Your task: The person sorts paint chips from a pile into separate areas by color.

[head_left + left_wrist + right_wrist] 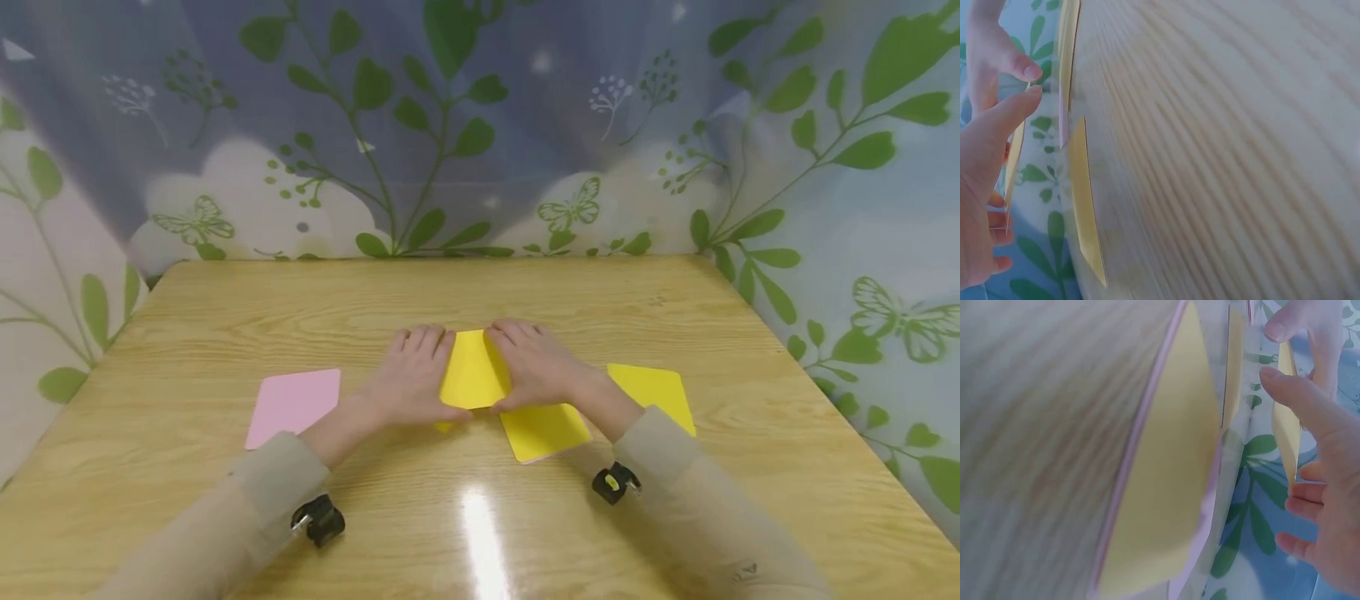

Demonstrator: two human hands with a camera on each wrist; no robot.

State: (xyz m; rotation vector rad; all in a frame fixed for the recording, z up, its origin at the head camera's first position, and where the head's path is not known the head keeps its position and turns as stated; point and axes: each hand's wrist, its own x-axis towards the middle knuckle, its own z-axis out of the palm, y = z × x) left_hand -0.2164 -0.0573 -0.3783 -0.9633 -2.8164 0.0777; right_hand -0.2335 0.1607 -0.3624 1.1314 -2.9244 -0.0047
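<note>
beige sleeves (217,517) are showing nearest, over the wooden table (397,517), and black wrist cameras (321,521) are hanging by them. beneath my right hand (538,367), a pink-edged yellow card (551,433) is lying flat; beneath my left hand (412,377), a half-hidden yellow card (1087,209) is lying too. between both hands, my fingers and thumbs are grasping the sides of a raised yellow card (474,373). pink card (294,402) and outer yellow card (658,395) are flanking my wrists. behind everything, a leaf-printed backdrop (375,175) is rising.
</note>
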